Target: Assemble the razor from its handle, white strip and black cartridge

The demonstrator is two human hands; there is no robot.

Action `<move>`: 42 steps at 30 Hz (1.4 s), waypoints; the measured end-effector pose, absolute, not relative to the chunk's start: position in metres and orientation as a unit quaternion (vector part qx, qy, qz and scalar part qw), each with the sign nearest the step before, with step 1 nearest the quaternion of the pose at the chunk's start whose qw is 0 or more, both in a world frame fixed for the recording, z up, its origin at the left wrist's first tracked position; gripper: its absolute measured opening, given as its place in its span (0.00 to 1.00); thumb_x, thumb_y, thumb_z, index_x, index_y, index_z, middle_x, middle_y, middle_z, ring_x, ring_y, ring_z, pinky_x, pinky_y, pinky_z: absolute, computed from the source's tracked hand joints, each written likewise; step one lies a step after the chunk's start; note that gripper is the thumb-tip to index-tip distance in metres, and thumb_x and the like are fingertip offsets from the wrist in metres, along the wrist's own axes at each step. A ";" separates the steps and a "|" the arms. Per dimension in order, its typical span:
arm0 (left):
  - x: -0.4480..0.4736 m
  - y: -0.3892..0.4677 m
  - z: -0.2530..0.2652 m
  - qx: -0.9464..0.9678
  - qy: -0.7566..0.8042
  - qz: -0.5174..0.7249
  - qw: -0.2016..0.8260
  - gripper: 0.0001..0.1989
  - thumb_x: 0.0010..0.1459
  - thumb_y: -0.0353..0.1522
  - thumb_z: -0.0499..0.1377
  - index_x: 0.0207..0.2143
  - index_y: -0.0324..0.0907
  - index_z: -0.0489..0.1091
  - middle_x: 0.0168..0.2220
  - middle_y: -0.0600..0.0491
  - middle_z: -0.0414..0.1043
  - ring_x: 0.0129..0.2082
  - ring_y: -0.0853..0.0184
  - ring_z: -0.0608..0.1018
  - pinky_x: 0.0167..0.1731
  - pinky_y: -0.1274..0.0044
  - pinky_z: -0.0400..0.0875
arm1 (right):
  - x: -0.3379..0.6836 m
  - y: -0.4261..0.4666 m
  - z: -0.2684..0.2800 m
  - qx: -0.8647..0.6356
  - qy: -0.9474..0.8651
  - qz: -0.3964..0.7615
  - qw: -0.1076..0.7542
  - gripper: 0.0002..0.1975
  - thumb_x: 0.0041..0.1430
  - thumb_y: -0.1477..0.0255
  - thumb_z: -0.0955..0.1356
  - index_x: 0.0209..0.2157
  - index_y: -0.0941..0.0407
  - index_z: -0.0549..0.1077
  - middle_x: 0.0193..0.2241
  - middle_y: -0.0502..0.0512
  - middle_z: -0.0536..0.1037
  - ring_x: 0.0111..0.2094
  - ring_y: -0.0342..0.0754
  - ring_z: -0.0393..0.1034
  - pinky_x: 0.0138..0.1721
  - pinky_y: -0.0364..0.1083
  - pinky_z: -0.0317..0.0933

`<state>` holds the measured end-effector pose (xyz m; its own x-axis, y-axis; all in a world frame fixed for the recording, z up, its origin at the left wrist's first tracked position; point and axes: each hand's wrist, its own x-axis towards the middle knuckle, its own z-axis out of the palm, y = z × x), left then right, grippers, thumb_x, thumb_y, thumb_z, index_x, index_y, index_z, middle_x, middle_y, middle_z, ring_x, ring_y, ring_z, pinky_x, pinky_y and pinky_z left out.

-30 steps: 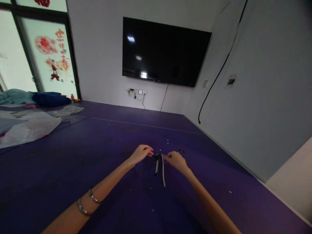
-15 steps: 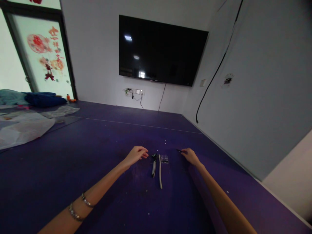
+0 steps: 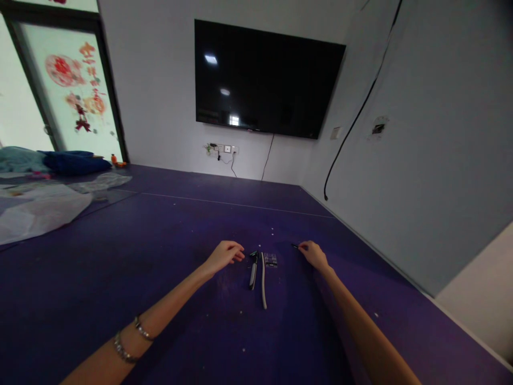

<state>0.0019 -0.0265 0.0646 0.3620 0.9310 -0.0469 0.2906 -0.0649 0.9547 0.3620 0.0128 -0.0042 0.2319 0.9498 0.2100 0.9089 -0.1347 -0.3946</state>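
Observation:
My right hand (image 3: 315, 255) pinches a thin, dark, pen-like object (image 3: 295, 246) between thumb and fingertips, its tip pointing left. To the left, my left hand (image 3: 225, 253) hovers with fingers loosely bent and apart, and I see nothing held in it. Just beside its fingertips lies a hand tool with a dark head and a grey-and-black handle (image 3: 253, 272), its exact kind too small to make out. A pale, slightly curved length of cable or tube (image 3: 263, 283) lies alongside. Right of the cable's upper end is a small clear packet with dark items (image 3: 271, 260).
All this lies on a wide purple surface (image 3: 180, 321) dotted with white bits. Plastic sheeting (image 3: 44, 211) and blue cloth (image 3: 74, 162) are at the far left. A black cable (image 3: 352, 125) hangs down the right wall; a television (image 3: 268, 80) is mounted ahead.
The view has shifted very slightly. Both hands stay nearly in place, and the right hand keeps its pinch on the dark object.

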 end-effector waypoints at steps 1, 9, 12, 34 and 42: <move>0.002 -0.027 0.064 0.656 0.465 0.318 0.502 0.16 0.51 0.36 0.49 0.37 0.36 0.68 0.34 0.44 0.75 0.34 0.63 0.77 0.33 0.74 0.66 | 0.363 0.014 -0.004 -0.750 -0.620 0.048 0.226 0.10 0.53 0.71 0.64 0.35 0.54 0.76 0.38 0.56 0.75 0.39 0.50 0.69 0.35 0.43 0.59; 0.003 -0.032 0.061 0.658 0.464 0.312 0.505 0.15 0.51 0.35 0.49 0.36 0.36 0.68 0.34 0.45 0.75 0.33 0.65 0.77 0.32 0.75 0.67 | 0.368 0.030 0.004 -0.730 -0.637 0.089 0.229 0.06 0.46 0.77 0.67 0.27 0.59 0.77 0.27 0.56 0.78 0.30 0.47 0.71 0.31 0.41 0.60; 0.004 -0.031 0.059 0.657 0.467 0.307 0.506 0.15 0.51 0.35 0.49 0.36 0.36 0.68 0.33 0.45 0.76 0.33 0.65 0.77 0.32 0.75 0.67 | 0.367 0.032 0.007 -0.728 -0.635 0.092 0.242 0.05 0.44 0.78 0.68 0.24 0.59 0.77 0.25 0.57 0.78 0.28 0.47 0.71 0.29 0.41 0.60; 0.063 -0.001 0.040 0.914 0.341 0.199 0.094 0.18 0.48 0.32 0.59 0.44 0.38 0.68 0.44 0.45 0.71 0.46 0.58 0.71 0.46 0.70 0.64 | 0.293 -0.007 0.025 -0.586 -0.669 0.308 0.338 0.10 0.42 0.69 0.68 0.27 0.60 0.75 0.20 0.50 0.73 0.17 0.39 0.62 0.15 0.37 0.56; 0.081 0.006 0.035 0.915 0.351 0.162 0.114 0.13 0.49 0.32 0.58 0.39 0.40 0.69 0.39 0.45 0.73 0.41 0.59 0.74 0.41 0.73 0.66 | 0.272 -0.016 0.025 -0.546 -0.696 0.329 0.330 0.10 0.43 0.71 0.67 0.29 0.61 0.74 0.22 0.50 0.73 0.19 0.39 0.63 0.13 0.36 0.58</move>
<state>0.0811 0.0057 0.0350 0.7012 0.6792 0.2168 0.6051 -0.7278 0.3229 0.2716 -0.0158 0.0251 -0.1852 0.9776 0.1002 0.5425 0.1867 -0.8190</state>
